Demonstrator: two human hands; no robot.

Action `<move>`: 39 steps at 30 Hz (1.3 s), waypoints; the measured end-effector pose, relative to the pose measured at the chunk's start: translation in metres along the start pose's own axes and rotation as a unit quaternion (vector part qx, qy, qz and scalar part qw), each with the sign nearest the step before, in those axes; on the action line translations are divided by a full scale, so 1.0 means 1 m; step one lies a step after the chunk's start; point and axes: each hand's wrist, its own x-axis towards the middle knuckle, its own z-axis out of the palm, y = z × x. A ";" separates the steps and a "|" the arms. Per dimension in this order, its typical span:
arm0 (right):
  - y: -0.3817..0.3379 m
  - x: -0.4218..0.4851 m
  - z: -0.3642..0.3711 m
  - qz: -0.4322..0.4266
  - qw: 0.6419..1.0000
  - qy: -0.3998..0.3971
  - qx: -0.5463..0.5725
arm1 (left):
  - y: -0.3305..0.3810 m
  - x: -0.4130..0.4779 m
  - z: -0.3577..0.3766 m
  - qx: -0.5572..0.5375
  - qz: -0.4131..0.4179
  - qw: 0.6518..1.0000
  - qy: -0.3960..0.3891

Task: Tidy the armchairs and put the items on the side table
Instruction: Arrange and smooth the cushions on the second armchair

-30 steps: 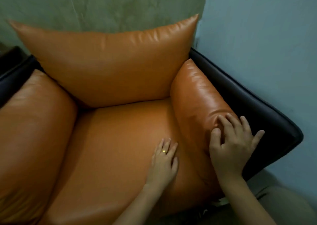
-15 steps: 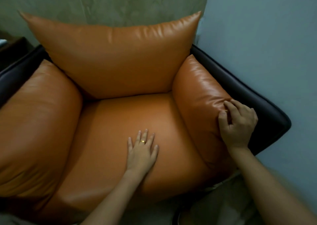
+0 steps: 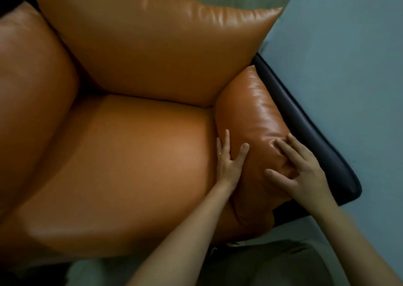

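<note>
An orange leather armchair fills the head view, with a seat cushion [image 3: 130, 155], a big back cushion [image 3: 157, 52] and a right arm cushion [image 3: 255, 120] set in a dark frame [image 3: 309, 137]. My left hand [image 3: 229, 163] lies with straight fingers against the inner side of the right arm cushion, in the gap beside the seat. My right hand [image 3: 303, 170] presses spread fingers into the top of that same cushion and dents the leather. Neither hand holds anything. No loose items show on the chair.
The left arm cushion [image 3: 30, 102] bulges at the left edge. A blue-grey wall [image 3: 349, 57] stands close on the right of the chair. Greenish floor [image 3: 261, 264] shows below the seat front.
My left hand slid from the middle of the seat to the inner side of the right arm cushion. My right hand uncurled and now presses flat on that cushion. The view moved closer.
</note>
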 end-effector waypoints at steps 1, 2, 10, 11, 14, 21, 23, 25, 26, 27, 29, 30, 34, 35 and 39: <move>0.004 0.001 -0.002 -0.002 1.000 -0.002 0.031 | -0.001 0.001 0.003 -0.006 0.006 1.000 0.005; 0.008 0.001 -0.003 -0.004 0.998 0.002 0.062 | 0.001 0.001 0.006 -0.007 0.015 1.000 0.010; 0.016 -0.005 -0.003 0.041 0.976 0.043 0.209 | 0.018 -0.004 0.019 0.068 0.067 0.995 -0.002; 0.014 -0.007 -0.003 0.042 0.973 0.048 0.221 | 0.020 -0.006 0.018 0.069 0.071 0.995 -0.001; 0.011 -0.017 0.001 0.043 0.957 0.080 0.277 | 0.021 -0.011 0.017 0.088 0.096 0.991 -0.005; 0.012 -0.020 0.003 0.068 0.970 0.029 0.231 | 0.022 -0.007 0.010 0.155 0.057 0.985 -0.043; 0.006 -0.020 -0.009 0.044 0.989 -0.010 0.142 | 0.019 -0.010 0.004 0.166 0.063 0.984 -0.034; -0.001 -0.019 -0.027 0.043 0.996 -0.072 -0.009 | 0.011 -0.018 -0.002 0.167 0.062 0.984 -0.029; -0.004 -0.018 -0.033 0.045 0.991 -0.095 -0.085 | 0.006 -0.024 -0.005 0.165 0.062 0.984 -0.031; -0.010 -0.018 -0.038 0.042 0.984 -0.102 -0.142 | 0.000 -0.030 -0.008 0.164 0.064 0.984 -0.034; -0.025 -0.020 -0.039 0.013 0.982 -0.058 -0.181 | -0.013 -0.042 -0.014 0.170 0.072 0.982 -0.036; -0.032 -0.022 -0.034 0.001 0.984 -0.031 -0.174 | -0.020 -0.046 -0.018 0.180 0.078 0.980 -0.036; -0.039 -0.018 -0.002 0.025 0.979 -0.018 -0.200 | -0.030 -0.045 -0.026 0.203 0.065 0.971 -0.106; -0.037 -0.016 0.004 0.029 0.974 -0.011 -0.222 | -0.029 -0.042 -0.029 0.207 0.055 0.967 -0.137; -0.036 -0.011 0.011 0.038 0.967 -0.010 -0.250 | -0.029 -0.034 -0.057 0.308 0.054 0.931 -0.188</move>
